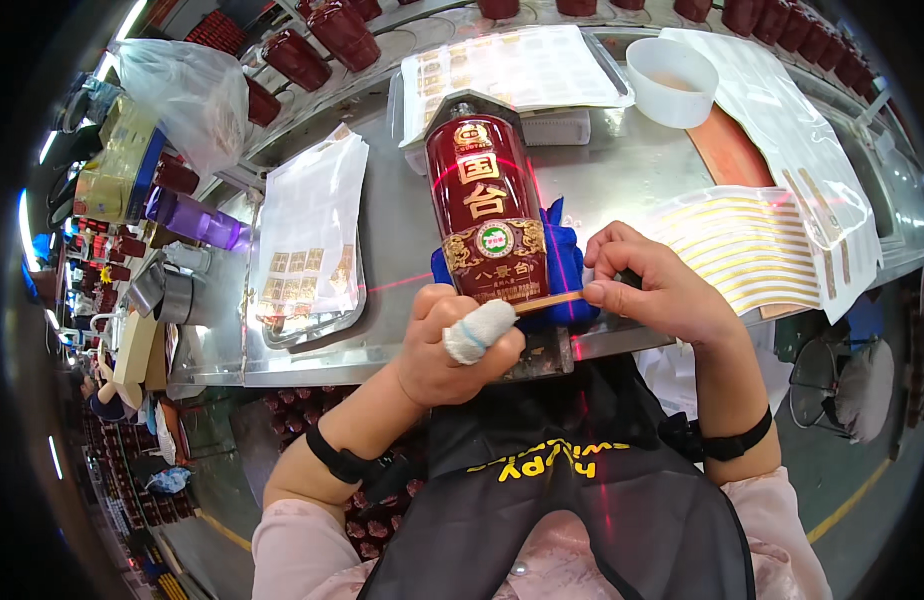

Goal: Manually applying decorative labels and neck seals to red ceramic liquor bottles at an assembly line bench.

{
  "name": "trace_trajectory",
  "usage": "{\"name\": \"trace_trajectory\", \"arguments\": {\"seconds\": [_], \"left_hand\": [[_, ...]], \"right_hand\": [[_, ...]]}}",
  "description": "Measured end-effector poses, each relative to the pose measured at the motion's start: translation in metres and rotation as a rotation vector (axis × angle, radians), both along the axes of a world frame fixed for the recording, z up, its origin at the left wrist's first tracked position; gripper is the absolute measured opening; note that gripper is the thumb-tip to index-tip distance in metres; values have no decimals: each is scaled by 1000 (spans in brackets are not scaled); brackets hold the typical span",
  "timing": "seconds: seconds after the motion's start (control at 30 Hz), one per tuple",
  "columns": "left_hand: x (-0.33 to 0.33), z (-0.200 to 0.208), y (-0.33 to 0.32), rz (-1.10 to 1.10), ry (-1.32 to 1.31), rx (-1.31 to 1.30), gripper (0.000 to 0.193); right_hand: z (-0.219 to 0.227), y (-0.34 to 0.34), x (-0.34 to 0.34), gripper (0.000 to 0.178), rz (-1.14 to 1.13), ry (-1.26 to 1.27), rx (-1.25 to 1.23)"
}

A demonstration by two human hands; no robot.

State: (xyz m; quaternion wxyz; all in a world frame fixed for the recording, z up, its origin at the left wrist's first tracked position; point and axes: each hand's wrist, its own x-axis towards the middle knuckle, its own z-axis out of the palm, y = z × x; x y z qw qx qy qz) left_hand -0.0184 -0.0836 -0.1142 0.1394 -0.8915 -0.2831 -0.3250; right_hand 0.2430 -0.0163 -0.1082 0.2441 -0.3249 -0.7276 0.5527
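A dark red bottle (479, 190) with gold characters and a round green-and-white emblem lies tilted on a blue cloth (565, 262), its base toward me. A thin gold strip (550, 301) stretches across just at the base. My left hand (452, 340) is closed at the strip's left end, a white wrapping (480, 332) covering one digit. The fingers of my right hand (647, 280) pinch the strip's right end. The left fingertips are partly hidden, and whether the strip touches the bottle cannot be made out.
Sheets of curved gold strips (737, 250) lie to the right, below a white bowl (672, 82). Trays with gold label sheets stand at left (307, 240) and behind the bottle (517, 70). A purple bottle (197, 218) is far left. More red bottles (342, 35) line the back.
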Motion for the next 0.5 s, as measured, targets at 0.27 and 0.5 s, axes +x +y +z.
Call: {"name": "trace_trajectory", "arguments": {"seconds": [0.27,0.5], "left_hand": [[-6,-8,0,-30,-27,-53,23],[7,4,4,-31,32,53,25]], "right_hand": [[-1,0,-2,24,15,14,-18],[0,1,-5,25,4,-6,-43]]}}
